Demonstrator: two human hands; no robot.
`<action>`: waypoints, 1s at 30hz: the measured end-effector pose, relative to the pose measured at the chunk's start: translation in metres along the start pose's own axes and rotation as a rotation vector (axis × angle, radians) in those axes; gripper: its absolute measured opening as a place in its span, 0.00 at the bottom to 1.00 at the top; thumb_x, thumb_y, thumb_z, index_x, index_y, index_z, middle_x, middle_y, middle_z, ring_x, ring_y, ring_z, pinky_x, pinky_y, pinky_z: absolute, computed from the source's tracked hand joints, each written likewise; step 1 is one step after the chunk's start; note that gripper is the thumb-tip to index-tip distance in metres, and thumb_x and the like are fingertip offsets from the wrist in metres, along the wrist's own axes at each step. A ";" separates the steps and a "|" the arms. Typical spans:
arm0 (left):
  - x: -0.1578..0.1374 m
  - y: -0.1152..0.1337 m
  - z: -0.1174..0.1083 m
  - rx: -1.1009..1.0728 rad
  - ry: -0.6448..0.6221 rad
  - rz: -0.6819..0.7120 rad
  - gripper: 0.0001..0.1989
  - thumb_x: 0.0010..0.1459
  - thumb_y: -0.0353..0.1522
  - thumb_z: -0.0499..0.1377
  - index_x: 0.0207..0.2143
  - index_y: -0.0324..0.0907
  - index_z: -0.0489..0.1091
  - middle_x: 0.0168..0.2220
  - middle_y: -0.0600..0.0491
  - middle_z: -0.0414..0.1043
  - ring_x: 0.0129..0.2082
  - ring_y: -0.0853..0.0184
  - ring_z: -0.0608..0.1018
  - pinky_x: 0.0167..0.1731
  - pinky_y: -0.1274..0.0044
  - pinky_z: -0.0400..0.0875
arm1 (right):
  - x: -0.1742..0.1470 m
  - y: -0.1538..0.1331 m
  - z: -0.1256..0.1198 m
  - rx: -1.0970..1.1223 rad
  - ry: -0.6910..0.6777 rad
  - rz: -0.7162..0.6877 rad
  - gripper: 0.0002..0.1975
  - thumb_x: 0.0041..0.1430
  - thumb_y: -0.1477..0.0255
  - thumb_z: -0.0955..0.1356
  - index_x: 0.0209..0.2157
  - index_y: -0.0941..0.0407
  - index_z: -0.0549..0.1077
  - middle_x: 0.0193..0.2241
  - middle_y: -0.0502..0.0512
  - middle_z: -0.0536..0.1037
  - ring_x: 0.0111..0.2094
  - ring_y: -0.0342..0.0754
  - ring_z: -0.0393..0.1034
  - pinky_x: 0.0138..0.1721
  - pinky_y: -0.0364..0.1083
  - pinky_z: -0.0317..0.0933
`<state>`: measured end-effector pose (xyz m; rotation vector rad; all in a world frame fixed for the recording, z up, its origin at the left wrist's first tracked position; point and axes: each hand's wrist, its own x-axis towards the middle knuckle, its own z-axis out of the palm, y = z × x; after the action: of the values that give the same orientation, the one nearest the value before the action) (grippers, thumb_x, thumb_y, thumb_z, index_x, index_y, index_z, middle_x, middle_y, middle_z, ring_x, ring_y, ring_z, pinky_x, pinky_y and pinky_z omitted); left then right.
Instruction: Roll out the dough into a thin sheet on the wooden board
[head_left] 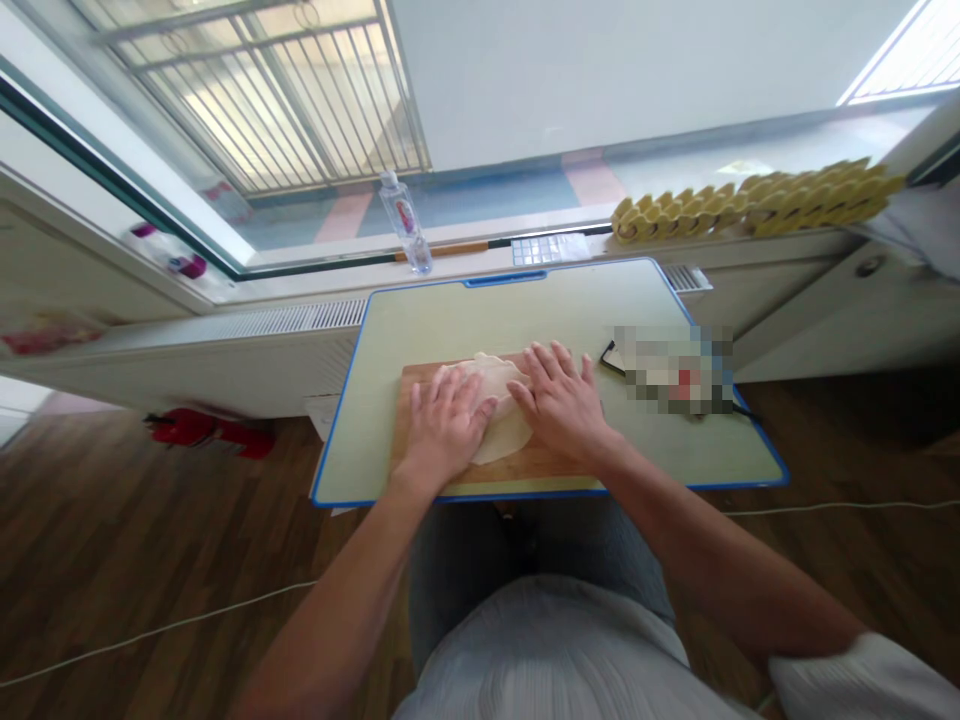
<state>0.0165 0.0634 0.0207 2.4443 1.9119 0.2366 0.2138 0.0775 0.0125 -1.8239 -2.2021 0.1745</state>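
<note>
A flat, pale sheet of dough [504,430] lies on a brown wooden cutting board [403,420]. Over the dough's left part rests my left hand [448,425], palm down with the fingers stretched forward. My right hand [561,400] lies palm down across its right edge, fingers spread and pointing to the far side. Both hands are open and grip nothing. Between them the middle of the dough shows, with an uneven, slightly raised far edge. My palms hide its left and right sides.
The cutting board stands on a pale folding table [637,300] with a blue rim. A phone [613,358], partly blurred out, lies at the right. On the window sill are a clear bottle [409,225] and yellow egg-carton-like trays [750,205]. A red fire extinguisher [206,430] is on the floor at left.
</note>
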 end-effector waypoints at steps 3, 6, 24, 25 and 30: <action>0.020 -0.013 0.000 -0.001 -0.020 -0.031 0.29 0.74 0.47 0.44 0.70 0.49 0.63 0.73 0.47 0.58 0.73 0.51 0.59 0.70 0.48 0.50 | 0.028 -0.004 0.001 -0.007 -0.022 -0.017 0.35 0.76 0.53 0.51 0.72 0.58 0.61 0.73 0.61 0.59 0.74 0.64 0.45 0.71 0.73 0.37; 0.028 -0.018 -0.001 -0.006 -0.038 -0.043 0.29 0.74 0.46 0.43 0.70 0.49 0.63 0.74 0.46 0.56 0.73 0.50 0.59 0.70 0.47 0.50 | 0.043 -0.006 0.003 -0.018 -0.033 -0.034 0.35 0.76 0.53 0.51 0.72 0.59 0.61 0.73 0.62 0.59 0.74 0.65 0.45 0.70 0.75 0.38; -0.062 0.042 -0.006 -0.032 -0.001 0.198 0.30 0.74 0.46 0.47 0.72 0.45 0.58 0.72 0.48 0.60 0.73 0.53 0.61 0.70 0.51 0.57 | -0.067 0.022 -0.006 -0.040 0.055 -0.075 0.32 0.76 0.56 0.56 0.73 0.56 0.56 0.74 0.61 0.57 0.75 0.60 0.44 0.72 0.65 0.38; -0.067 0.045 -0.006 -0.037 -0.005 0.207 0.30 0.74 0.46 0.47 0.73 0.44 0.57 0.73 0.48 0.59 0.73 0.54 0.61 0.70 0.51 0.57 | -0.072 0.024 -0.008 -0.040 0.053 -0.084 0.32 0.76 0.56 0.56 0.74 0.56 0.55 0.74 0.62 0.56 0.75 0.60 0.44 0.72 0.65 0.38; -0.083 0.052 -0.006 -0.065 -0.005 0.234 0.30 0.74 0.45 0.49 0.73 0.44 0.55 0.73 0.48 0.58 0.73 0.56 0.61 0.70 0.54 0.57 | -0.091 0.031 -0.016 -0.044 0.046 -0.106 0.32 0.75 0.58 0.59 0.73 0.58 0.57 0.73 0.63 0.59 0.75 0.60 0.46 0.71 0.67 0.38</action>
<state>0.0464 -0.0302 0.0246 2.6193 1.5871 0.2931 0.2628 -0.0066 0.0072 -1.7109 -2.2808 0.0628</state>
